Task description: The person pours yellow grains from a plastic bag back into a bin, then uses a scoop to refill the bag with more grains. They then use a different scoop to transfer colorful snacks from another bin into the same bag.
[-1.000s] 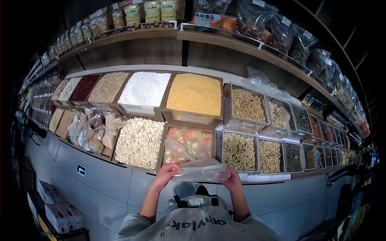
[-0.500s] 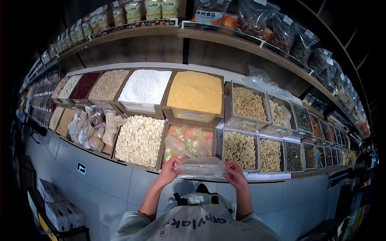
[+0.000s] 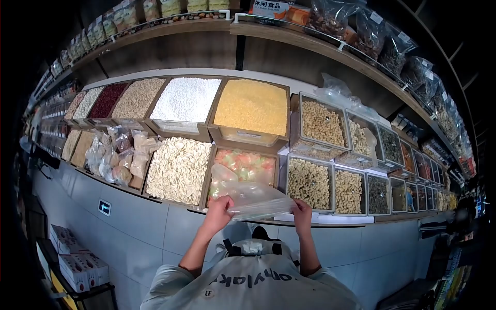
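Head view looks down on a clear plastic bag [image 3: 256, 200], which is stretched almost flat between the two hands of the person, in front of the chest and just above the front edge of the counter [image 3: 330, 219]. The left hand [image 3: 218, 211] pinches the left edge of the bag with the fingers closed on the film, and the right hand [image 3: 302, 213] grips the right edge in the same way, with the fingers curled around it. The bag seems empty, so I judge it very light, thin and soft, without any stiffness of its own; it will sag and fold wherever it is not held. The film is probably smooth and a little slippery, and its two layers may stick together. The best place to hold it is at the rim, one layer in each hand, and not in the middle, where it only crumples. Behind the bag stands a wooden bin of pink and green pieces [image 3: 248, 165]. To the left of this is a bin of pale flat slices [image 3: 178, 169], to the right a clear box of brownish nuts [image 3: 308, 182], and further back a bin of yellow grain [image 3: 251, 107]
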Available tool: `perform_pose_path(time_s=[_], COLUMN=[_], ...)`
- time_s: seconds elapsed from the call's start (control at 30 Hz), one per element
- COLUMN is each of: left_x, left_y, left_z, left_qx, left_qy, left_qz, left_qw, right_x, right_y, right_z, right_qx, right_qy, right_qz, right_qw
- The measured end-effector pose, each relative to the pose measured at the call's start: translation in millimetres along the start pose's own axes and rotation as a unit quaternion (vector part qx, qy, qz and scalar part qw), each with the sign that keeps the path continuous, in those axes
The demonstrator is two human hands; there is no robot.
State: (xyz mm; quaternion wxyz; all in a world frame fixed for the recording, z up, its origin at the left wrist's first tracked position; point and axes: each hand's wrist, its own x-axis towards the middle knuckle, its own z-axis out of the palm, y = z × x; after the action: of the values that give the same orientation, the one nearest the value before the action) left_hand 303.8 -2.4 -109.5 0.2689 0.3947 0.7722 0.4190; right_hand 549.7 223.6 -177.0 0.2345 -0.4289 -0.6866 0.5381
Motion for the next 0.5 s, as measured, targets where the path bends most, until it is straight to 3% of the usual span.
perform_pose_path(time_s=[0.03,0.07,0.1,0.13,0.2,0.23,0.3,0.37,0.43,0.5], left_x=[-1,-1,-1,-1,1,2,4,6,8,5], left_y=[-7,-13,-19,-25,-36,-41,-48,-52,-52,-57], left_z=[6,13,19,25,35,38,37,27,19,7], left_qx=[0.028,0.056,0.056,-0.012,-0.080,-0.154,-0.225,-0.357,-0.420,-0.598], left_qy=[0.059,0.118,0.117,0.145,0.172,0.196,0.220,0.203,0.207,0.127], left_qz=[0.039,0.077,0.079,0.043,0.007,-0.003,-0.012,-0.110,-0.128,-0.193], left_qw=[0.997,0.988,0.988,0.988,0.982,0.968,0.949,0.905,0.874,0.768], right_x=[0,0,0,2,3,2,-3,-6,-8,-13], right_y=[3,6,2,-1,-12,-19,-33,-22,-23,-29], right_z=[1,2,3,1,-1,0,4,-1,0,1], right_qx=[0.001,0.187,0.367,0.367,0.523,0.523,0.613,0.619,0.623,0.517], right_qy=[0.000,0.020,0.039,0.040,-0.011,-0.012,-0.045,-0.092,-0.139,-0.147], right_qz=[0.000,0.052,0.101,0.100,0.147,0.147,0.193,0.190,0.186,0.178], right_qw=[1.000,0.981,0.924,0.924,0.840,0.839,0.765,0.756,0.746,0.824])
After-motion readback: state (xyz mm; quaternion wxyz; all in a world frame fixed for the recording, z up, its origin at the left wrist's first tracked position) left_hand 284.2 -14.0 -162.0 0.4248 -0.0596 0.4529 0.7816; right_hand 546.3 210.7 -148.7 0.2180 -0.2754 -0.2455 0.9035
